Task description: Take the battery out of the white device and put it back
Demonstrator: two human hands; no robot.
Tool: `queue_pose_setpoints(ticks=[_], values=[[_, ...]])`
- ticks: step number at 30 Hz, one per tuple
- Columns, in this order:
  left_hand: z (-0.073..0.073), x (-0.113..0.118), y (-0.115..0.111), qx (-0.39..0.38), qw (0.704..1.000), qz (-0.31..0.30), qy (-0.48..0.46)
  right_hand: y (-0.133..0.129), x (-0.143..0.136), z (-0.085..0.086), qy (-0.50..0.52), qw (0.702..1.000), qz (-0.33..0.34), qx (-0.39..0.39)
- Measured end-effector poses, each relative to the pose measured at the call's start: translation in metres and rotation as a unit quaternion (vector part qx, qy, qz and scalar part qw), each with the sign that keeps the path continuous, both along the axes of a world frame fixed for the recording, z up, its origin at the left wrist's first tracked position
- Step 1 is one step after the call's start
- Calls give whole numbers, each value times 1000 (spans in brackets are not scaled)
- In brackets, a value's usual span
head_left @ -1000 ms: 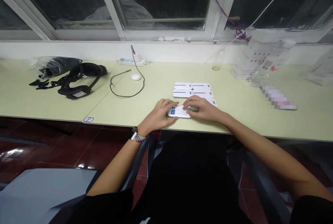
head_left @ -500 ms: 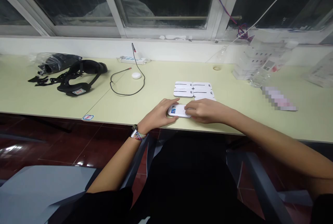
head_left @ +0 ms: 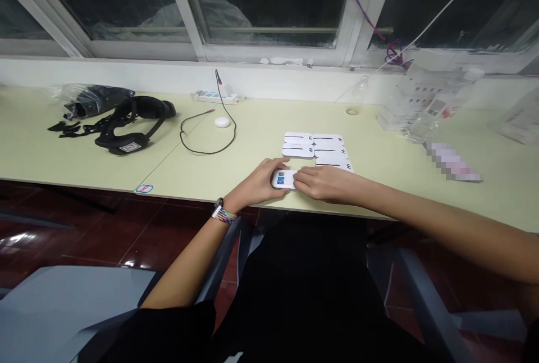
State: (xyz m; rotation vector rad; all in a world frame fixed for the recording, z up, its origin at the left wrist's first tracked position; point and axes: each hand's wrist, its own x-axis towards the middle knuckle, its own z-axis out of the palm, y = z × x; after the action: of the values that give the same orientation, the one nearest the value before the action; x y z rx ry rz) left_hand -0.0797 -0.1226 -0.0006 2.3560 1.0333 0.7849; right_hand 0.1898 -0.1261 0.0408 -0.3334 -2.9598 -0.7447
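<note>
A white, flat device with rounded ends lies near the table's front edge, a small blue and dark sticker on its upper face. My left hand is curved around its left end, thumb on the near side and fingers on the far side. Bunched together, the fingers of my right hand press on the device's right half and cover it. Whether anything small is under those fingertips is hidden. Just beyond my hands, several similar white pieces lie in two columns, each with a black line and a black mark.
On the pale green table a black cable loops around a white round object. A black headset lies at left, a power strip by the wall. A clear bottle and white boxes stand at right.
My right hand has slid a little left across the device and now covers more of it. A white piece behind that hand shows more. My left hand stays around the device's left end.
</note>
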Motion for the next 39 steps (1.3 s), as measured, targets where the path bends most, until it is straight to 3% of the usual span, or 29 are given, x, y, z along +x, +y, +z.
queue_pose_setpoints(ticks=[14, 19, 24, 27, 34, 37, 39], values=[[-3, 0, 2, -18, 1000, 8, -8, 3, 4, -10, 51, 994, -24, -95], [1, 1, -1, -29, 999, -11, -19, 3, 6, -10, 152, 951, -142, -230], [4, 2, -3, -33, 999, -16, -27, 8, 1, -6, 206, 907, -176, -322], [5, 1, -2, -38, 999, -14, -32, 9, -2, -9, 215, 917, -161, -295], [3, 2, -2, -14, 998, -21, -53, 18, 3, -16, 175, 975, -97, -101], [0, 0, -1, -21, 998, -18, -53, 30, 18, -14, 209, 970, -108, -56], [-2, -1, 0, -29, 998, -18, -55, 38, 32, -12, 285, 943, -163, -47]])
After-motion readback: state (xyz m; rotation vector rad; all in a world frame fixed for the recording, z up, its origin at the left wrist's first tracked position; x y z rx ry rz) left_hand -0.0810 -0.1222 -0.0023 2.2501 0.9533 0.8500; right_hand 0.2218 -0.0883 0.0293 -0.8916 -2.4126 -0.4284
